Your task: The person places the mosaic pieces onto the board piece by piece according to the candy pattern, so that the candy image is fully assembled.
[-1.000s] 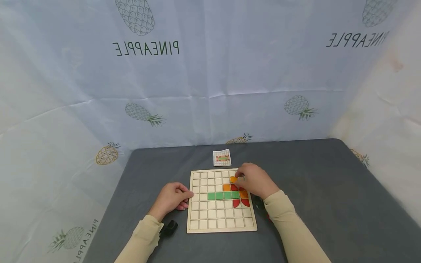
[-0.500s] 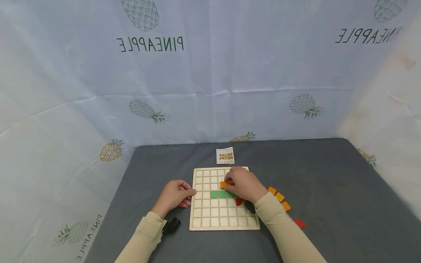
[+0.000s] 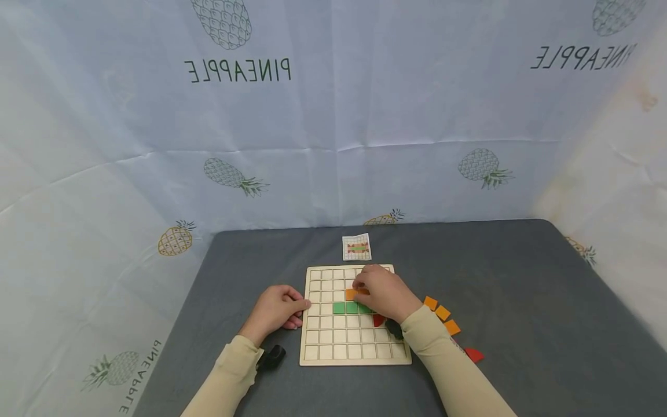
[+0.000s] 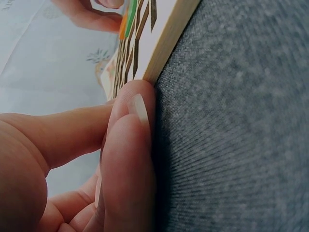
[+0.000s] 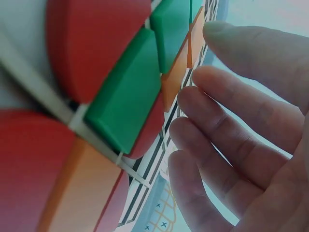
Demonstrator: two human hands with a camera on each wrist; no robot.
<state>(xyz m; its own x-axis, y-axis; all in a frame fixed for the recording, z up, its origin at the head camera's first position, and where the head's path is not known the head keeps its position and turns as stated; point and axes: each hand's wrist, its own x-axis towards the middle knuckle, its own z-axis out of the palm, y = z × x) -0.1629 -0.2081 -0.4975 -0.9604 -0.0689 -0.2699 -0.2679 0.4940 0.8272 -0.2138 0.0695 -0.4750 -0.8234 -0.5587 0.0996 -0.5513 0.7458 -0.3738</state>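
Note:
A gridded wooden board [image 3: 333,350] lies on the dark table. The left hand [image 3: 276,310] [image 4: 96,154] grips its left edge between thumb and fingers. Over the upper right of the board, the right hand [image 3: 385,292] [image 5: 246,130] holds an orange tile [image 3: 350,295] [image 5: 195,41] at its edges with thumb and index finger, low on the grid; the other fingers are loosely bent. A row of green tiles [image 3: 345,308] [image 5: 128,92] is just below. Red rounded pieces [image 3: 378,320] [image 5: 96,43] show near them; the hand hides others in the head view.
Behind the board lies a small pattern card [image 3: 356,247]. Loose orange tiles [image 3: 443,313] and a red piece [image 3: 473,354] lie right of it, beside the right sleeve. Dark wrist devices [image 3: 271,358] are at both wrists. A pineapple-print cloth [image 3: 339,116] hangs behind the table.
From above the board's upper right, the right hand has come down and left with the orange tile, most recently shifting slightly left. The left hand keeps its grip. The head view has shifted slightly.

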